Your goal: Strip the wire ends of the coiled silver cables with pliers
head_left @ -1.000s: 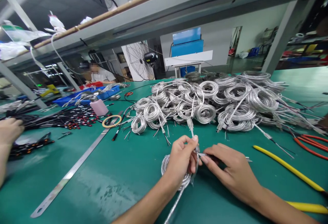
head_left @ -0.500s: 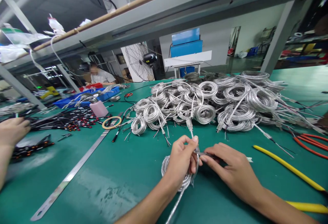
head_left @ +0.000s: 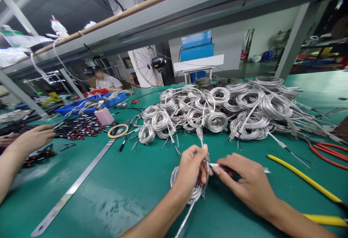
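My left hand is closed on a silver cable in a clear jacket, pinching it between thumb and fingers. A coil of that cable hangs partly hidden behind the hand, and a pale connector points up beyond the fingertips. To its right, my right hand grips a slim metal tool. The tool's pale, pointed tip shows just beside the cable. Its flat tail sticks out behind the hand; fingers cover the middle, so I cannot tell its exact kind.
A heap of coiled silver cables lies ahead. Yellow-handled pliers and orange-handled scissors are on the right. A steel ruler, tape roll, pink bottle and black cables lie left, where a co-worker's hand reaches in.
The tool in my right hand now shows a bright tip slightly apart from the cable. My left hand has barely shifted. The co-worker's hand has moved further in from the left.
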